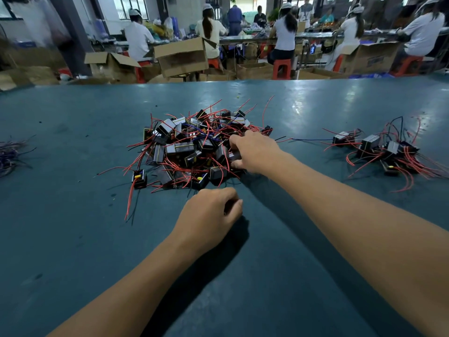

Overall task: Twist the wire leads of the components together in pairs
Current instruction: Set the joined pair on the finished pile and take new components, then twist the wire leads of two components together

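Note:
A heap of small black components (189, 147) with red, black and blue wire leads lies in the middle of the green table (73, 239). My right hand (255, 152) reaches into the heap's right edge, its fingers and thumb curled round one component (234, 156). My left hand (209, 212) rests on the table just in front of the heap, fingers loosely curled, holding nothing. One component (139, 177) sits apart at the heap's front left.
A smaller group of components with tangled red leads (386, 152) lies at the right. A bundle of loose wires (12, 154) lies at the left edge. Beyond the table's far edge stand cardboard boxes (182, 57), red stools and seated workers.

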`<state>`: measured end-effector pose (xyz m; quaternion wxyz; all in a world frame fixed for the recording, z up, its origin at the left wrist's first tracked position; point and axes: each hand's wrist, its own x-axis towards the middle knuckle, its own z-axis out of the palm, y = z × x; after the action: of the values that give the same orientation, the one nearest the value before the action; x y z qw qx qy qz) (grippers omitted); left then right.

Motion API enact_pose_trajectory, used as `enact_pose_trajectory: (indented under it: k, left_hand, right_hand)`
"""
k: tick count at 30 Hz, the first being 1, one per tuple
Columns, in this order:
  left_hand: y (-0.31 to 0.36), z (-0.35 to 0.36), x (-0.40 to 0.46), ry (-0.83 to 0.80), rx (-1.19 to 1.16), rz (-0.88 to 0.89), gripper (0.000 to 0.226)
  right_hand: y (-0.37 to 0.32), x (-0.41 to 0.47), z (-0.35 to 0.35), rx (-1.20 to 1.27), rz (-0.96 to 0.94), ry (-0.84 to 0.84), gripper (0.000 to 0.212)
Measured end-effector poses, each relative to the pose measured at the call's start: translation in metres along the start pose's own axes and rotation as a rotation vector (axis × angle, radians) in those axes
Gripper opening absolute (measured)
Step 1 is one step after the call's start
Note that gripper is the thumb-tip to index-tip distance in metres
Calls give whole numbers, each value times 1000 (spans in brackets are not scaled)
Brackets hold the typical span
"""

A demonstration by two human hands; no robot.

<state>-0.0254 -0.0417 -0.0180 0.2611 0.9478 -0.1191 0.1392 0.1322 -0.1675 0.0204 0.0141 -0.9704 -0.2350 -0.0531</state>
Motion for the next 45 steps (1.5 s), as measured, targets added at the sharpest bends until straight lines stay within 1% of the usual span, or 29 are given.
enact_pose_trajectory:
  k: [2,9,14,16,19,22,24,26,27,29,30,31,33,34,35,38,42,43,45]
  left_hand:
    - [-1,0,1,2,-1,-1,23]
    - [1,1,0,-7,-3,9,22]
    - [-1,0,1,-10,5,15,24]
    - [-2,1,1,-9,1,13,24]
    - [-3,1,2,-6,2,7,24]
    - [-5,0,2,6,-10,0,23]
    - [-5,-1,1,8,-12,-3,24]
    - [-6,-1,1,4,-13,-6,24]
    - [-6,-1,1,2,-15,-9,25]
    - [-6,-1,1,4,-25,-17,24]
    - [-7,-1,1,11,-34,-24,23]
    - [-7,-1,2,25,-49,-34,21]
    - [-8,-2,3,67,-93,-60,15]
    - [-9,-2,4,87,-110,-65,11]
    - [-10,-3,5,101,-118,-65,9]
    - [-12,-3,5,102,-122,-48,12]
    - [-10,2,3,55,-99,-12,14]
    - [-10,2,3,47,-98,-4,13]
    - [-9,3,3,39,-106,7,12]
  right_hand:
    - [1,0,1,-12,5,17,54]
    - [0,-1,1,-66,-14,-10,48]
    - [12,-5,-11,38,-28,-5,58]
    - [17,-7,-15,96,-37,11,58]
    - [26,-10,-22,224,-12,80,48]
    - [35,-12,-29,411,32,166,37]
    - [37,-14,-36,578,72,281,35]
    - [37,-15,-43,625,82,356,38]
    - [36,-16,-46,591,71,339,40]
    - [32,-18,-44,477,68,217,45]
    - [30,-19,-41,477,83,155,49]
    - [29,-21,-38,546,102,102,53]
    - [30,-27,-34,759,133,46,54]
    - [32,-30,-33,800,131,47,53]
    - [34,-33,-31,788,130,68,52]
    - [38,-40,-32,643,152,162,50]
    - [39,-45,-29,561,226,145,51]
    - [37,-46,-26,543,224,141,49]
    - [36,-50,-18,593,200,147,37]
